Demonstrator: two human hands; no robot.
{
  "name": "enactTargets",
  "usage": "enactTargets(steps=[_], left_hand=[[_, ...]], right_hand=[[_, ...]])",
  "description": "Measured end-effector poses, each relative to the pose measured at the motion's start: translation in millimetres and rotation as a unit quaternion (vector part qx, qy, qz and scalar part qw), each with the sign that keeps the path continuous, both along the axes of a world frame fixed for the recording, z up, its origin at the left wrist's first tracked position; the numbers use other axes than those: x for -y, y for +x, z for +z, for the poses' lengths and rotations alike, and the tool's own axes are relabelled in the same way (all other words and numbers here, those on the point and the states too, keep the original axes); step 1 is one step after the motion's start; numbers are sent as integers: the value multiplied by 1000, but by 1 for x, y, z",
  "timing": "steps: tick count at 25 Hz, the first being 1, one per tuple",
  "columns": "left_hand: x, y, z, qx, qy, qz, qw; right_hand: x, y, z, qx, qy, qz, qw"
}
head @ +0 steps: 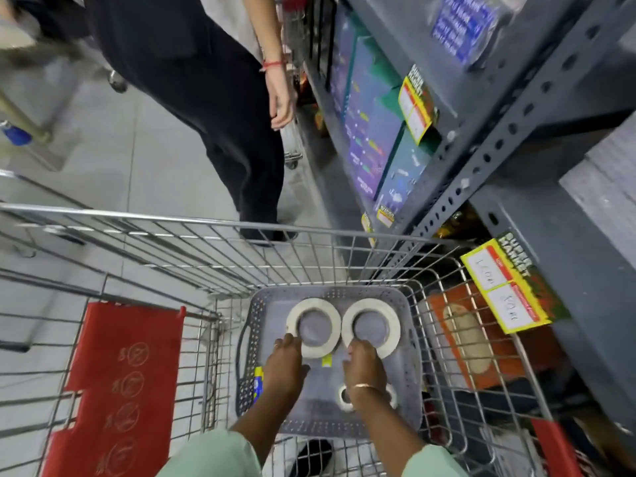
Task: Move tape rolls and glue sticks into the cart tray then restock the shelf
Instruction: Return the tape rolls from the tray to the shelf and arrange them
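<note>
A grey perforated tray (406,356) lies in the wire cart. Two big white tape rolls lie flat side by side at its far end: the left roll (314,327) and the right roll (371,327). My left hand (287,363) rests its fingertips on the near rim of the left roll. The near rim of the right roll is under the fingers of my right hand (363,363). Whether either hand grips its roll is unclear. Two small tape rolls (345,398) peek out beneath my right wrist. A yellow-and-blue glue stick (258,383) lies at the tray's left edge.
The wire cart (213,249) has a red flap (120,380) on its left. Grey metal shelving (516,139) with yellow price tags (509,287) and boxed goods rises on the right. Another person in black trousers (220,108) stands ahead in the aisle.
</note>
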State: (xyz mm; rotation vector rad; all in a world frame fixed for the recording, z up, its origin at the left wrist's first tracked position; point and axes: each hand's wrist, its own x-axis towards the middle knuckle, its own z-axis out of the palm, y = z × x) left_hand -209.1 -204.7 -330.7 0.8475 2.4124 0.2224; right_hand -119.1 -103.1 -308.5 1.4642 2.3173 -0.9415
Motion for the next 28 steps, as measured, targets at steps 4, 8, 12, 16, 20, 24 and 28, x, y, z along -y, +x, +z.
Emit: enactTargets(steps=[4, 8, 12, 16, 20, 24, 28], left_hand=[[-38, 13, -12, -51, 11, -109, 993], [-40, 19, -48, -72, -39, -134, 988], [-37, 14, -58, -106, -1, -168, 980], [-30, 12, -49, -63, 8, -148, 987], [-22, 13, -12, -50, -11, -92, 994], [-5, 16, 43, -77, 32, -152, 985], [1, 14, 115, -134, 44, -187, 972]], right_hand=[[-32, 23, -19, 57, 91, 112, 988], [-37, 29, -44, 92, 133, 183, 970], [-38, 25, -59, 100, 165, 261, 946], [-41, 22, -44, 98, 173, 298, 933], [-37, 33, -15, 73, 155, 295, 940], [-32, 39, 55, 33, 217, 270, 938], [-19, 59, 138, -15, 306, 264, 915]])
